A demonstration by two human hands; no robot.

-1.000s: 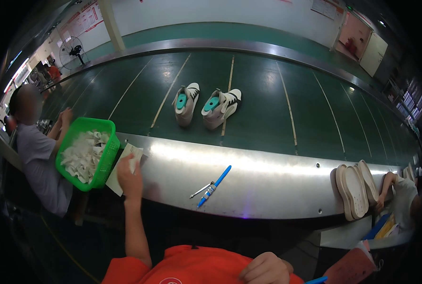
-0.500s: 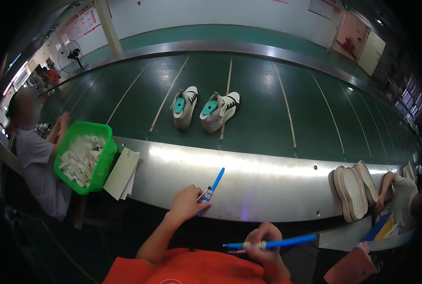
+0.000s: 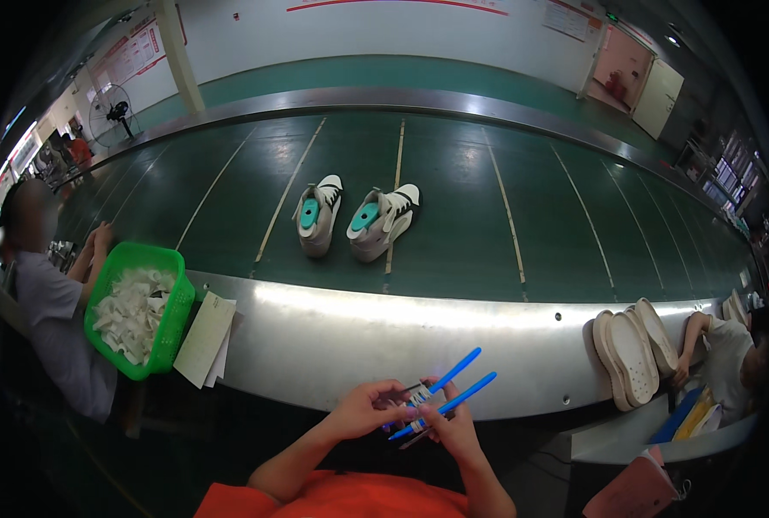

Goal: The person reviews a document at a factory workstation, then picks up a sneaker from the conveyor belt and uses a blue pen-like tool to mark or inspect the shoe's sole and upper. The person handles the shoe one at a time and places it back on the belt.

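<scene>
In front of me, just short of the metal ledge, my two hands meet over a pair of blue pens lying side by side. My left hand (image 3: 363, 413) pinches the upper blue pen (image 3: 463, 366) around its pale wrapped middle. With its fingers closed, my right hand (image 3: 458, 433) grips the lower blue pen (image 3: 473, 390), which also has a pale wrap. Thin dark, narrow pieces show beside both pens; their kind is unclear. Fingers partly hide both shafts. Beyond the ledge, a pair of white-and-grey shoes (image 3: 373, 244) with teal inserts stands on the dark green belt.
The metal ledge (image 3: 333, 332) runs along the green belt (image 3: 453, 250). At left are a green basket (image 3: 180, 324) of white pieces, paper sheets (image 3: 205, 341) and a seated person (image 3: 56, 302). Pale shoe soles (image 3: 635, 358), another person (image 3: 721, 358) and a pink folder (image 3: 633, 490) are at right.
My hands have come together, the right rising and the left moving right and down, bringing both pens side by side. The view has tilted slightly, and the shoes appear lower and further left.
</scene>
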